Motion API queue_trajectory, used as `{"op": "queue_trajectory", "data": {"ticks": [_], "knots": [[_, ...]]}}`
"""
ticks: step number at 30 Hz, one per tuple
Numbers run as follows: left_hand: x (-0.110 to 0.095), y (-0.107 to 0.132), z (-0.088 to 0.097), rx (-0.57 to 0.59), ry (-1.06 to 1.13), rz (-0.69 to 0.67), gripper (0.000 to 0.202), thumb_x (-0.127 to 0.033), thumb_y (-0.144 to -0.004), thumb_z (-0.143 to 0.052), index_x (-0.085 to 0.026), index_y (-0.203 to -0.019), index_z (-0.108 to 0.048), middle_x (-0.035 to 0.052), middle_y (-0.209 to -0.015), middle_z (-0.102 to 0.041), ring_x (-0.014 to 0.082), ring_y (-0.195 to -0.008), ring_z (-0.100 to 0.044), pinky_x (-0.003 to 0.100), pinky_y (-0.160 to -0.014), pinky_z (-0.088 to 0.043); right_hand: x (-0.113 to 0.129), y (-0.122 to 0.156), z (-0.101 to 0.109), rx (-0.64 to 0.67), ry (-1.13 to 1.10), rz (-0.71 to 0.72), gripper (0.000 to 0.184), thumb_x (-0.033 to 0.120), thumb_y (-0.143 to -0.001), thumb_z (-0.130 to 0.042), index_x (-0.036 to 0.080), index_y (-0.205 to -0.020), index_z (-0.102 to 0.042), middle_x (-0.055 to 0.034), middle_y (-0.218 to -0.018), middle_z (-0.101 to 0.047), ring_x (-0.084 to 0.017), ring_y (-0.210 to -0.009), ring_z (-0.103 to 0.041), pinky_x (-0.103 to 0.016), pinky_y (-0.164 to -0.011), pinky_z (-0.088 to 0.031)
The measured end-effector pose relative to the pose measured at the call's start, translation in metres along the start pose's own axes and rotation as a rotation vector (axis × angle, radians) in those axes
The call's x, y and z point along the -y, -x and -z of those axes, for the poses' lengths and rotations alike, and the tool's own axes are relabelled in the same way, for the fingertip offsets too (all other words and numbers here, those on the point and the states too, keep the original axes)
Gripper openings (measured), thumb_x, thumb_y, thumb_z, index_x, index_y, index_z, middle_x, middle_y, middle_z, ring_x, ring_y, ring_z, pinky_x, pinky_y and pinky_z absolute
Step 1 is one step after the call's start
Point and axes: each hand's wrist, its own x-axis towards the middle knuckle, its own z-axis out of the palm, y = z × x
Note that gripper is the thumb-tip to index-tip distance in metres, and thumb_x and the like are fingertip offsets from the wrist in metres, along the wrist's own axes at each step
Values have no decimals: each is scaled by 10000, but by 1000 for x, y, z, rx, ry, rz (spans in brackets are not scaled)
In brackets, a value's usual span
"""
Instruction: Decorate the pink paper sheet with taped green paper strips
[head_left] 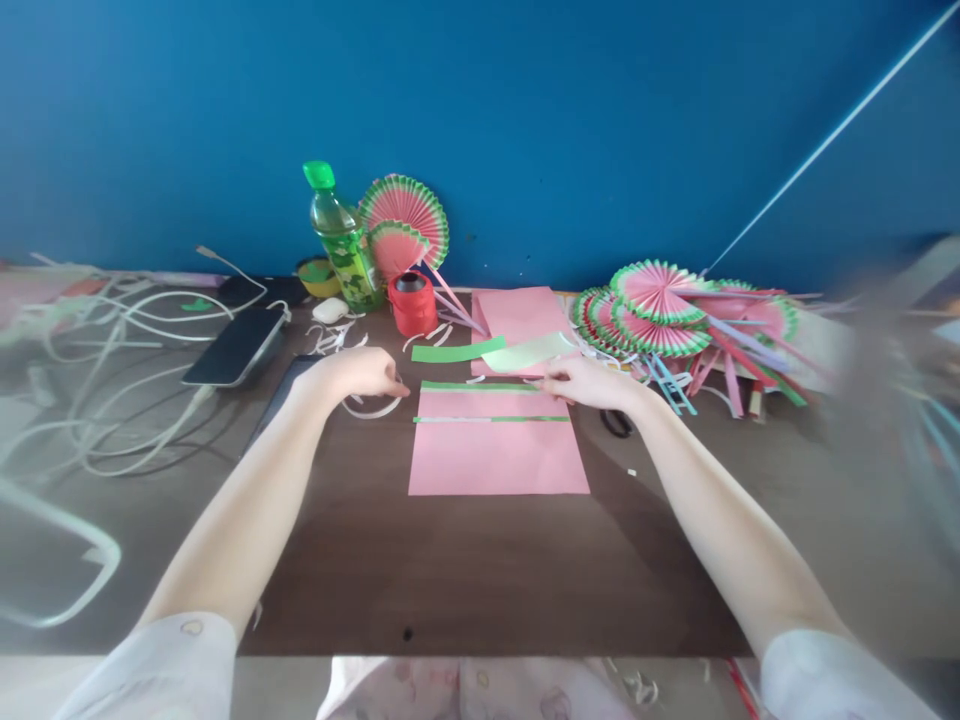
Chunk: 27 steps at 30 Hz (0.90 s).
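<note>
A pink paper sheet [499,460] lies flat on the dark table. One green paper strip [480,387] runs along its far edge. A thinner green strip [529,419], partly white on its left half, crosses the sheet below that. My left hand [367,372] is closed in a pinch just left of the sheet's far left corner; what its fingertips hold is too small to make out. A curled white strip [375,412] lies just below them. At the far right corner, my right hand [585,381] has its fingers closed at the right end of the upper green strip.
Behind lie a loose green strip [454,353], a pale green piece [529,352] and more pink paper [517,312]. A red tape roll [412,305], green bottle [345,250] and pleated paper fans [652,305] stand further back. At left are a phone [236,345] and white cables [150,440].
</note>
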Motion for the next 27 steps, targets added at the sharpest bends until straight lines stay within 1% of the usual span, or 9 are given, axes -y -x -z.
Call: {"op": "queue_trajectory", "data": {"ticks": [3, 6, 8, 11, 13, 15, 20, 24, 27], "knots": [[-4, -2, -5, 64, -14, -10, 238, -398, -623, -535, -165, -632, -585, 40, -637, -617, 136, -516, -516, 225, -476, -328, 3, 2, 2, -55, 0, -9, 416, 540, -773, -402, 182, -588, -505, 21, -539, -481, -104, -498, -432, -221, -491, -286], [-1, 3, 0, 62, 50, -88, 167, -330, -632, -513, -172, -628, -568, 14, -574, -586, 127, -509, -508, 219, -493, -343, 9, 5, 3, -100, -41, -1, 373, 508, -782, -414, 186, -667, -565, 14, -601, -539, -107, -521, -451, -223, -514, -301], [3, 9, 8, 4, 114, -177, 192, -342, -659, -482, -178, -641, -580, 3, -558, -580, 128, -525, -516, 218, -519, -363, 15, 7, 4, -158, -77, 31, 333, 464, -791, -424, 183, -708, -584, 5, -646, -571, -112, -554, -478, -226, -545, -320], [8, 22, 19, -135, 320, -275, 274, -382, -695, -461, -210, -851, -605, -8, -754, -638, 140, -658, -561, 209, -566, -398, 24, 11, 5, -249, -144, 95, 294, 409, -803, -425, 172, -707, -572, 8, -609, -556, -115, -562, -491, -229, -569, -336], [6, 28, 23, -179, 427, -322, 320, -393, -710, -463, -214, -945, -585, -4, -828, -639, 137, -694, -558, 209, -575, -403, 30, 14, 6, -294, -200, 118, 274, 387, -804, -430, 167, -705, -560, 12, -596, -545, -110, -553, -487, -228, -570, -344], [1, 33, 24, -175, 505, -381, 337, -386, -733, -448, -198, -982, -573, 13, -833, -636, 135, -694, -548, 221, -587, -405, 35, 16, 5, -332, -256, 133, 249, 370, -803, -438, 165, -728, -559, 9, -615, -553, -108, -557, -488, -229, -572, -355], [-22, 38, 17, -37, 671, -565, 296, -334, -761, -414, -151, -908, -594, 31, -709, -615, 162, -750, -556, 281, -726, -412, 46, 15, -3, -362, -374, 219, 230, 312, -789, -479, 183, -951, -578, -27, -785, -600, -125, -637, -527, -252, -603, -411], [-32, 38, 13, 146, 653, -693, 255, -303, -748, -441, -182, -897, -609, 3, -722, -624, 156, -783, -558, 265, -771, -392, 52, 14, -10, -299, -448, 365, 408, 266, -734, -564, 252, -1139, -513, -55, -1083, -554, -122, -696, -541, -272, -633, -453], [-33, 37, 12, 236, 602, -756, 215, -295, -750, -457, -197, -851, -619, -7, -760, -635, 163, -841, -556, 240, -764, -384, 54, 15, -11, -217, -476, 408, 333, 287, -754, -555, 236, -1083, -565, -41, -976, -601, -128, -707, -557, -278, -664, -457]]}}
